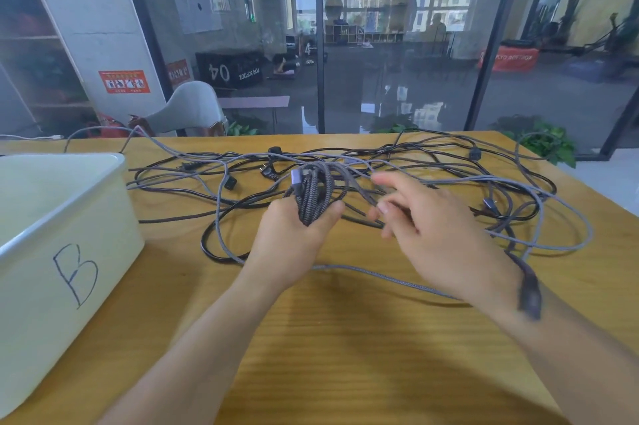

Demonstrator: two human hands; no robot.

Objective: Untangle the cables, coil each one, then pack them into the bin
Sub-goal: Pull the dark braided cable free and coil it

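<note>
— Which way does the coil run?

— The braided coil (313, 194) stands roughly upright in the left hand (294, 234), its long axis running away from the person, with a silver plug end near its top. The grip there is wrapped tight round the lower part of the loops.

— And the other hand?

— The right hand (428, 227) is blurred, just right of the coil; its fingers look spread and loose, and whether they touch a strand I cannot tell.

— Where are the rest?

— The tangled cables (432, 175) sprawl across the far half of the tabletop (345, 338), reaching close to its far and right edges. A grey braided strand (390, 277) passes beneath the right wrist.

— Room to move?

— The near half of the tabletop is bare wood. The white bin (65, 244), marked B, sits at the left, beside the tangle's left end.
</note>
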